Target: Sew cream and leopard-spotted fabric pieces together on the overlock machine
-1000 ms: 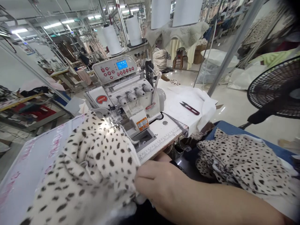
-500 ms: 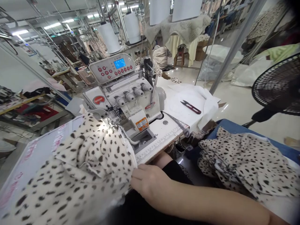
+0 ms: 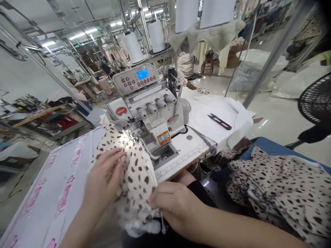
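Cream fabric with dark spots (image 3: 138, 168) runs from under the lit needle area of the white overlock sewing machine (image 3: 148, 113) down to the table's front edge. My left hand (image 3: 104, 175) lies over the fabric's left part with its fingers stretched towards the needle area and its thumb apart, slightly blurred. At the fabric's right edge, near the front of the table, my right hand (image 3: 176, 203) is closed, pinching the cloth. A fluffy white underside shows at the lower end of the piece. My right fingertips are partly hidden.
Dark red thread snips (image 3: 219, 121) lie on white cloth (image 3: 232, 106) right of the machine. More spotted fabric (image 3: 284, 186) is heaped on a blue surface at right. A black fan (image 3: 314, 100) stands beyond it. Large thread cones (image 3: 133, 48) rise behind the machine.
My left hand has come into view onto the fabric. The cloth that spread wide over the left of the table is now drawn in, baring the table's left side. The view has shifted left.
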Tool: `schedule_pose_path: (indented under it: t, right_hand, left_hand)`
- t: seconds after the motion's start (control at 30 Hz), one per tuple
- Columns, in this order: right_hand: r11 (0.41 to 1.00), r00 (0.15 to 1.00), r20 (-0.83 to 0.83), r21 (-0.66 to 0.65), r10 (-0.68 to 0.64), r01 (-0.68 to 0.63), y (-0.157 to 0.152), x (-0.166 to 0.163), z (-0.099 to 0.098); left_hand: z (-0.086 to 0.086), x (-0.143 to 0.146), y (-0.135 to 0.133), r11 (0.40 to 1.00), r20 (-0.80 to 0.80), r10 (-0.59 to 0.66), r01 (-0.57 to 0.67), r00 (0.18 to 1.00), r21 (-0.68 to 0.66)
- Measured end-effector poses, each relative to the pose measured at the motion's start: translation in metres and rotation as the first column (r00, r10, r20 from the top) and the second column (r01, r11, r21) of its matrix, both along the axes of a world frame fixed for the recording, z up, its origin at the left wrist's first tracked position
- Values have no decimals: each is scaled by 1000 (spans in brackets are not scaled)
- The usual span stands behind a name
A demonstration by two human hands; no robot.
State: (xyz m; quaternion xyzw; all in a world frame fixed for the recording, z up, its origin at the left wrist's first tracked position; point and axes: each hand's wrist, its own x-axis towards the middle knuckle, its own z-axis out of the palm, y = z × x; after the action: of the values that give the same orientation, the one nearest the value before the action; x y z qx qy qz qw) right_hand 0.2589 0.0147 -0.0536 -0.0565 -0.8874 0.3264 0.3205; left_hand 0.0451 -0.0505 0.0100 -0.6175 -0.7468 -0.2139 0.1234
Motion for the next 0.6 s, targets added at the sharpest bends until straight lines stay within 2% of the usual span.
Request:
schedule_pose_path:
  t: [0.07, 0.17, 0.37, 0.43, 0.5, 0.6]
  right_hand:
    - [998, 1000, -4, -65, -5, 5, 1, 2, -1]
    - [987, 999, -40, -157, 31, -37, 5, 1, -8]
    - [971, 994, -110, -235, 21, -47, 12, -12, -13]
    - [964, 990, -143, -261, 12, -50, 14, -13, -10]
    - [953, 983, -183, -297, 3, -58, 15, -11, -3]
    - [921, 971, -238, -384, -32, -64, 15, -9, 10]
  left_hand:
    - [-8, 4, 16, 995, 41, -69, 72, 997, -75]
    - [-12, -3, 27, 983, 66, -140, 146, 988, -112]
    - [-4, -22, 31, 965, 109, -205, 219, 973, -146]
    - [-4, -18, 15, 974, 151, -212, 221, 966, -46]
    - [-11, -8, -13, 973, 231, -233, 227, 945, 53]
    - [-39, 15, -60, 934, 356, -311, 352, 881, -54]
